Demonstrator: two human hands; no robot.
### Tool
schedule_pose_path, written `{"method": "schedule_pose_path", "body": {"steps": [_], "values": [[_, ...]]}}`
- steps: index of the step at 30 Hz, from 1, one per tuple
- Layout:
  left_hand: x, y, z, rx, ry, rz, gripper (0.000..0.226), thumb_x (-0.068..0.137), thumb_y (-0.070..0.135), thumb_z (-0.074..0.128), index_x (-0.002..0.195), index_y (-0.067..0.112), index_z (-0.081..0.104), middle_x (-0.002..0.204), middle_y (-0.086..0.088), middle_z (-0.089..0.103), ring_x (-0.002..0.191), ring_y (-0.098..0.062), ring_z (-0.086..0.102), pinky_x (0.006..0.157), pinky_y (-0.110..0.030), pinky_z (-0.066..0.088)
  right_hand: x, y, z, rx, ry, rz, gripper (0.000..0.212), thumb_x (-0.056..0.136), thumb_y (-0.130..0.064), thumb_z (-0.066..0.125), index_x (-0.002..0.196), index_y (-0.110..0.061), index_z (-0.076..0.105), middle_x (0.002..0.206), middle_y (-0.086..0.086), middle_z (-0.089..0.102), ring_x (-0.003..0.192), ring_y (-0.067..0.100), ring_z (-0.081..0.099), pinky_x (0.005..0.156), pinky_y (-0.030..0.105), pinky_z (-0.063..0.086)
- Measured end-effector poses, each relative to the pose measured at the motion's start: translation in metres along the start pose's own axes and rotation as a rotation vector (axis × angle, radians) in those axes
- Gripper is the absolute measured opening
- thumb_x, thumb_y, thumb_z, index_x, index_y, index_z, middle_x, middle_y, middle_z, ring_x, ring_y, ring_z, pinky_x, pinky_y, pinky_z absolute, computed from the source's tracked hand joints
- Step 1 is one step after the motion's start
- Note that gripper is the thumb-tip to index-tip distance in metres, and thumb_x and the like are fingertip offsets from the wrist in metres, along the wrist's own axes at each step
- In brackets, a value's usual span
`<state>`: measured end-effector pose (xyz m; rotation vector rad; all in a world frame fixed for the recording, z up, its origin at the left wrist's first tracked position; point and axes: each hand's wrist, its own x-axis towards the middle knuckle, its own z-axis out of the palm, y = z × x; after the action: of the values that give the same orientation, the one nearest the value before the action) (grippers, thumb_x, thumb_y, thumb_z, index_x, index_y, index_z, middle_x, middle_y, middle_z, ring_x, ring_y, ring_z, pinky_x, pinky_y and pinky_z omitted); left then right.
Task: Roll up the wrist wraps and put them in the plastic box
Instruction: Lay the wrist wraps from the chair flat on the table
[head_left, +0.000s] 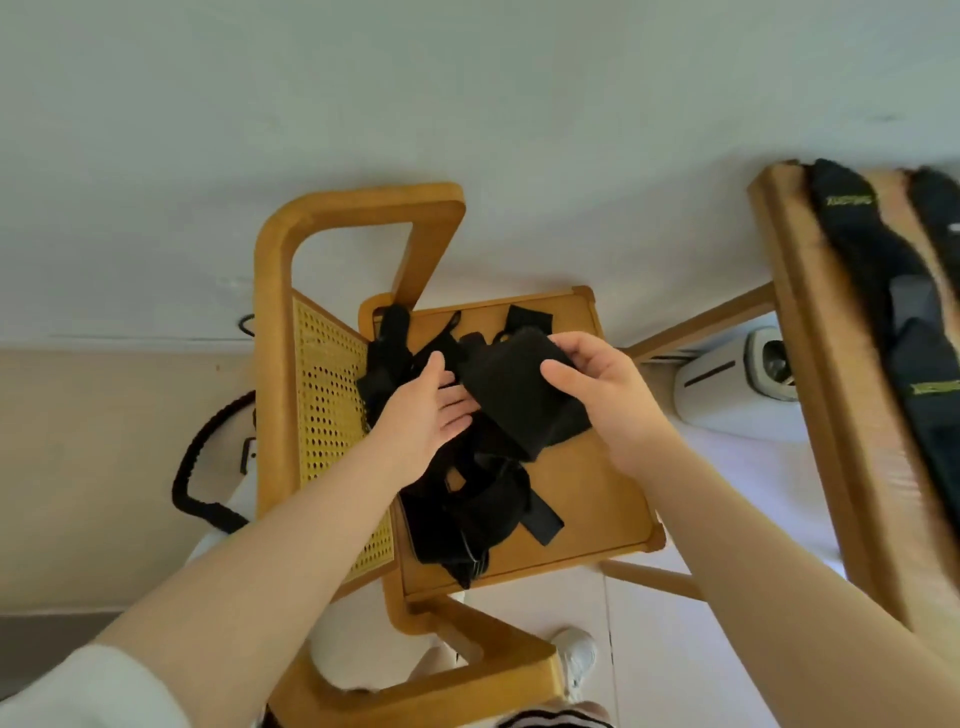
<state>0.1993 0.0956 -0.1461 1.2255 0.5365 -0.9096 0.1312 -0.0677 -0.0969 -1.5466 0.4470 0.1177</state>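
A black wrist wrap (514, 395) is partly rolled and held above the wooden chair seat (587, 499). My right hand (602, 395) grips its upper right end, thumb on the front of the roll. With straight fingers, my left hand (431, 410) lies open, palm up, against the wrap's left side. A heap of more black wraps and straps (467, 504) covers the seat under my hands. No plastic box is in view.
The chair has a cane back (332, 415) on the left and wooden armrests (358, 213). A wooden table edge (826, 395) at the right carries black bags or straps (883, 280). A white appliance (737, 384) and a black cord (202, 467) lie on the floor.
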Motion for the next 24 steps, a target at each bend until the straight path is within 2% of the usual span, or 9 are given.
{"method": "schedule_pose_path", "body": {"steps": [2,5,8,10,13,16,19,21,24], "values": [[-0.013,0.012,0.006,-0.140,-0.037,-0.009,0.049,0.099,0.034,0.045,0.143,0.014,0.035,0.119,-0.013,0.060,0.110,-0.025,0.059,0.098,-0.037,0.046,-0.012,-0.017,-0.007,0.006,-0.050,-0.003,0.016,0.094,-0.007,0.054,0.102,-0.018,0.062,0.094,-0.003,0.070,0.090,0.011,0.068,0.074,0.019,0.054],[-0.025,0.027,0.018,-0.172,-0.065,0.019,0.053,0.098,0.028,0.050,0.146,0.018,0.029,0.132,-0.013,0.054,0.114,-0.026,0.057,0.090,-0.037,0.049,-0.029,-0.036,-0.016,-0.032,-0.187,0.029,0.016,0.093,-0.001,0.052,0.102,-0.014,0.058,0.090,-0.005,0.070,0.085,0.009,0.068,0.071,0.017,0.051],[-0.034,0.038,0.027,-0.115,0.055,0.101,0.065,0.095,0.015,0.055,0.150,0.020,0.020,0.144,-0.011,0.042,0.126,-0.029,0.048,0.098,-0.044,0.045,-0.043,-0.042,-0.022,-0.163,-0.330,0.108,0.020,0.092,0.002,0.054,0.104,-0.014,0.052,0.098,0.001,0.068,0.091,0.014,0.067,0.078,0.022,0.052],[-0.039,0.044,0.031,-0.110,0.122,0.128,0.060,0.094,0.006,0.055,0.147,0.014,0.028,0.140,-0.010,0.047,0.124,-0.029,0.049,0.098,-0.043,0.045,-0.046,-0.035,-0.024,-0.306,-0.323,0.158,0.023,0.092,-0.002,0.056,0.106,-0.018,0.051,0.105,0.000,0.067,0.096,0.013,0.066,0.083,0.024,0.053],[-0.051,0.051,0.037,-0.018,-0.006,0.193,0.042,0.094,0.003,0.052,0.136,0.010,0.045,0.125,-0.006,0.059,0.112,-0.022,0.057,0.090,-0.034,0.049,-0.047,-0.024,-0.023,-0.522,-0.172,0.214,0.032,0.091,-0.016,0.061,0.121,-0.022,0.050,0.117,-0.003,0.061,0.104,0.013,0.060,0.097,0.030,0.048],[-0.066,0.049,0.041,0.324,-0.176,0.325,0.044,0.095,0.005,0.050,0.136,0.021,0.047,0.126,0.001,0.060,0.116,-0.017,0.056,0.098,-0.037,0.047,-0.043,-0.032,-0.014,-0.214,-0.024,0.295,0.045,0.096,-0.029,0.054,0.138,-0.020,0.041,0.127,-0.006,0.053,0.116,0.013,0.051,0.104,0.031,0.040],[-0.078,0.044,0.042,0.443,-0.250,0.405,0.039,0.095,0.010,0.051,0.124,0.037,0.051,0.125,0.007,0.061,0.119,-0.014,0.055,0.101,-0.041,0.045,-0.038,-0.042,-0.002,0.123,0.032,0.286,0.055,0.093,-0.042,0.051,0.142,-0.020,0.039,0.138,-0.004,0.051,0.129,0.019,0.046,0.112,0.043,0.035],[-0.084,0.046,0.038,0.423,-0.284,0.405,0.036,0.096,0.010,0.050,0.114,0.042,0.053,0.119,0.010,0.064,0.114,-0.010,0.058,0.096,-0.035,0.048,-0.039,-0.049,0.007,0.236,0.045,0.174,0.051,0.094,-0.039,0.050,0.141,-0.024,0.039,0.135,-0.004,0.054,0.125,0.018,0.052,0.106,0.043,0.042],[-0.090,0.047,0.027,0.395,-0.294,0.393,0.036,0.096,0.009,0.051,0.112,0.042,0.055,0.109,0.011,0.069,0.105,-0.009,0.063,0.086,-0.029,0.053,-0.041,-0.062,0.017,0.126,0.113,0.006,0.036,0.098,-0.020,0.048,0.133,-0.026,0.046,0.120,-0.003,0.063,0.104,0.012,0.063,0.088,0.035,0.055]]}}
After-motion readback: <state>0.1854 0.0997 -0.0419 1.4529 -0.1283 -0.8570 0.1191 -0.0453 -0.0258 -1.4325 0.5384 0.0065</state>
